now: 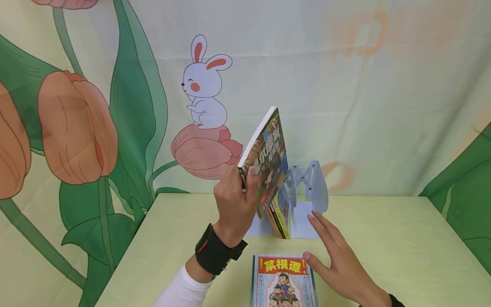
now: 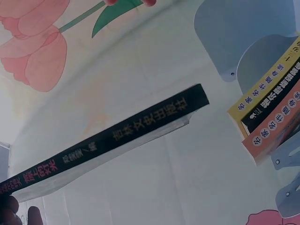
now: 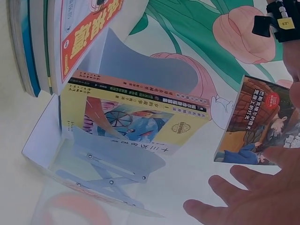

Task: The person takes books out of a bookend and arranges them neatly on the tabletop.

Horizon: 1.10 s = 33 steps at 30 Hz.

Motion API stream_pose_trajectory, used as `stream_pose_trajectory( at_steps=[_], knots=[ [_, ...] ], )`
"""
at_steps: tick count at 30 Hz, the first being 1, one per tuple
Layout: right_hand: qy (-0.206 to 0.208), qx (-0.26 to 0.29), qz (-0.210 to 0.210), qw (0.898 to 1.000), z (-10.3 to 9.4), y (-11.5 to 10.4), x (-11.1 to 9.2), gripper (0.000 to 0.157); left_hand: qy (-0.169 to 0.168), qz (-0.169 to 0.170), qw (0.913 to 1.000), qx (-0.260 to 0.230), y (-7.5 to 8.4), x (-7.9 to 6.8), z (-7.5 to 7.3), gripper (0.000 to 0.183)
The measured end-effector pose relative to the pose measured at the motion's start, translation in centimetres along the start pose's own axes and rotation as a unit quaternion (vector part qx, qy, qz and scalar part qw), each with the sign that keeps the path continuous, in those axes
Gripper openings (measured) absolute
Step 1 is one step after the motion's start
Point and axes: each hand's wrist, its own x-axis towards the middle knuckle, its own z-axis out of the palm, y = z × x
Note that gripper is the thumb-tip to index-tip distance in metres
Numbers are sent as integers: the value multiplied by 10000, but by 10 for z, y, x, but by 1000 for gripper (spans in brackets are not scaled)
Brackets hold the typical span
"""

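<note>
My left hand [image 1: 235, 198] grips a book [image 1: 270, 155] with a dark spine and an illustrated cover, held up and tilted over the rack. In the left wrist view its black spine [image 2: 112, 136] runs diagonally. Behind it stands a blue-grey metal bookend rack [image 1: 318, 187] with X-shaped struts. Three thin books [image 3: 140, 112], spines yellow, black and pinkish, stand upright between its plates. My right hand [image 1: 341, 260] is spread, fingers relaxed, in front of the rack's right side, holding nothing; its fingers overlap the held book in the right wrist view.
A comic-style book [image 1: 284, 283] with a red title panel lies flat near the table's front edge, on top of other books [image 3: 35, 47]. The pale yellow table [image 1: 383, 226] ends at a hanging cloth [image 1: 383, 106] printed with tulips and a rabbit.
</note>
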Motion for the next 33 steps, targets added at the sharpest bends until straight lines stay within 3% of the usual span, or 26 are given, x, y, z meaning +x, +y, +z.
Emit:
stream_pose_trajectory(
  at_steps=[14,25,33],
  knots=[
    [218,130,-275,9993,-14,-10,4,85,32,-103,9996,-242,5,-8,-9,41],
    [419,95,-519,9977,-24,-18,16,88,92,46,9997,-241,8,-17,-14,41],
    [390,124,-475,9980,-29,-24,25,88,-16,57,9994,-341,12,-26,-18,40]
  ],
)
